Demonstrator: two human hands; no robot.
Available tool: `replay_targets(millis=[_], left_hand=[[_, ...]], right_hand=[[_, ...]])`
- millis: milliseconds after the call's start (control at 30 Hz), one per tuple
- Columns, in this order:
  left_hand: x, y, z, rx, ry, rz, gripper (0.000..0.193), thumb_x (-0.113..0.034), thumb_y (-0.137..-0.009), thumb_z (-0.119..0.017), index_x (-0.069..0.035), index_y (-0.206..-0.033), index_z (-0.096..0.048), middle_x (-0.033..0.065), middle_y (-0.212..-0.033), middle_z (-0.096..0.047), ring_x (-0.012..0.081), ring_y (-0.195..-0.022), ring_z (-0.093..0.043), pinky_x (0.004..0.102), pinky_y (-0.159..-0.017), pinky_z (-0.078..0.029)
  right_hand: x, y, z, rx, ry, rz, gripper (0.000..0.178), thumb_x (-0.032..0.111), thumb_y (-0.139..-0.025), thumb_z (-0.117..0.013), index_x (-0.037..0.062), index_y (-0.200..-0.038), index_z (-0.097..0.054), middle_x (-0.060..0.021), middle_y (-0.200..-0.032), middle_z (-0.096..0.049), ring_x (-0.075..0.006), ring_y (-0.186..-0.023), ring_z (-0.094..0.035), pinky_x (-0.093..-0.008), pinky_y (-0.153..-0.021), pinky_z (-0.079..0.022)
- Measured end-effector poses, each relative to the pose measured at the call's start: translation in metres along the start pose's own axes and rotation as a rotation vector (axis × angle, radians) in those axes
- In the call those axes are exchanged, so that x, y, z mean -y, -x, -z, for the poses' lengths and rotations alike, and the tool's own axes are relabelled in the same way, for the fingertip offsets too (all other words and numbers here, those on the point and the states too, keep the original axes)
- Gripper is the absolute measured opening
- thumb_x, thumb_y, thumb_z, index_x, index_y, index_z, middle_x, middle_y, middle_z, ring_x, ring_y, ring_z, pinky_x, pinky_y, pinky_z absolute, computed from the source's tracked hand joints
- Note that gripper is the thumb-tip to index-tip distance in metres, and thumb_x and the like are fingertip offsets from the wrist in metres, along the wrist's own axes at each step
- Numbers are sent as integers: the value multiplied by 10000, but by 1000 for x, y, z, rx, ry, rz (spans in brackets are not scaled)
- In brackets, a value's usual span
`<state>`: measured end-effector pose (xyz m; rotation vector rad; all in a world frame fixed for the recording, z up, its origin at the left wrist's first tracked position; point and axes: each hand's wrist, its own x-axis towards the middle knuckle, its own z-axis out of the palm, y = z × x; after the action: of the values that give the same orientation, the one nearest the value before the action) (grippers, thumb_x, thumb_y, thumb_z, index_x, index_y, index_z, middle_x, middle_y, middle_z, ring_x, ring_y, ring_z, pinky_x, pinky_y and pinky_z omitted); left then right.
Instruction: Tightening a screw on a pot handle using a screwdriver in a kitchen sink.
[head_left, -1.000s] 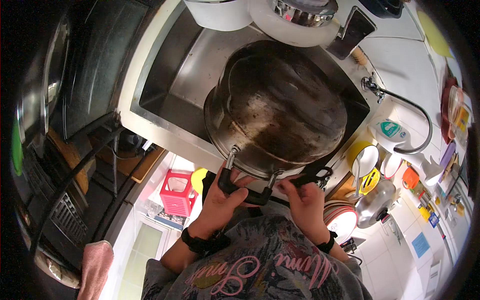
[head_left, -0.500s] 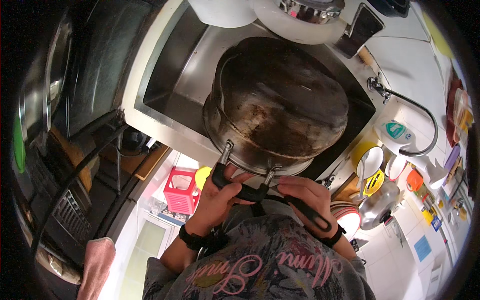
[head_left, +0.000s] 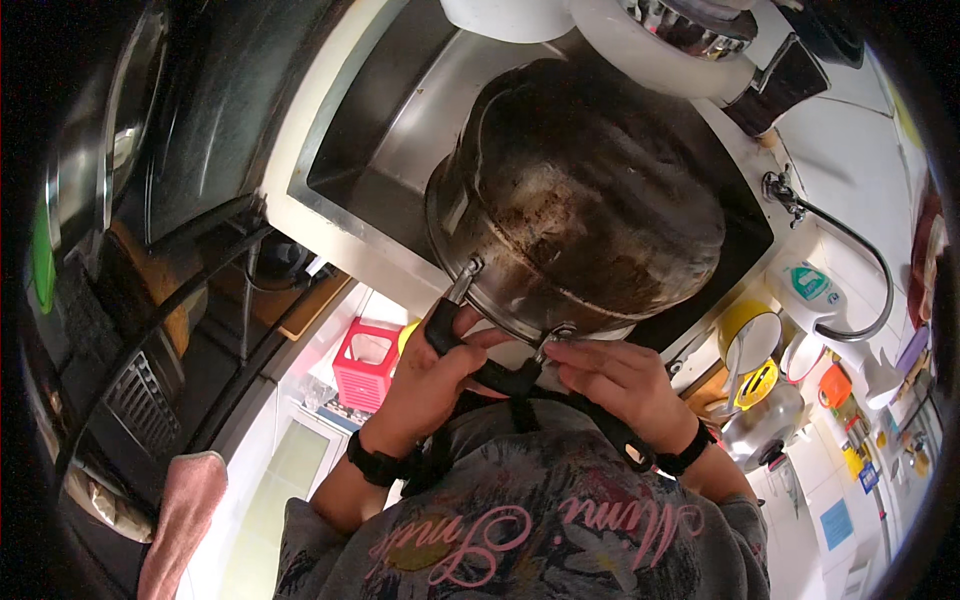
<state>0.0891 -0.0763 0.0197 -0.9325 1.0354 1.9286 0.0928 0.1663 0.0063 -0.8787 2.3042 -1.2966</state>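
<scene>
A big steel pot (head_left: 600, 200) with a scorched, brown-black base is tipped over the sink, its base facing up and away from me. Its black side handle (head_left: 508, 380), fixed by two metal brackets, points toward my body. My left hand (head_left: 425, 390) is wrapped round the left part of that handle. My right hand (head_left: 640, 390) is closed on a tool with a black handle (head_left: 610, 430) that has a hanging hole at its end. Its fingertips press by the right bracket (head_left: 558, 335), and the tool's working end is hidden there.
The steel sink (head_left: 385, 130) lies under the pot, with a tap (head_left: 785, 195) to the right. A white pan-like vessel (head_left: 640, 55) stands at the top edge. A soap bottle (head_left: 812, 290), yellow bowl (head_left: 740, 325) and metal lid (head_left: 760, 430) stand right; a red basket (head_left: 370, 365) is lower left.
The view has shifted, so the surroundings sit farther right. My right fingertips have moved up against the right bracket, and the tool's handle is lower and more covered. My left hand keeps its grip.
</scene>
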Motion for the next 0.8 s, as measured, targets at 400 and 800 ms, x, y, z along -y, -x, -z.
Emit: replay_targets(millis=[400, 800], left_hand=[[-13, -4, -12, -26, -41, -48, 615, -27, -759, -475, 11, -1354, -328, 134, -1308, -499, 289, -1130, -551, 355, -659, -613], [-13, -6, -9, -45, -8, -66, 593, -12, -740, -487, 66, -1315, -367, 156, -1280, -526, 293, -1122, -559, 392, -855, -551]], right_hand=[[-8, -8, 2, -28, 77, 58, 222, 100, -733, -625, 72, -952, -604, -80, -1202, -609, -243, -949, -645, -331, -760, -552], [-9, -12, 3, -28, -20, 25, 191, 111, -756, -612, 65, -942, -605, -74, -1180, -626, -252, -953, -649, -333, -784, -552]])
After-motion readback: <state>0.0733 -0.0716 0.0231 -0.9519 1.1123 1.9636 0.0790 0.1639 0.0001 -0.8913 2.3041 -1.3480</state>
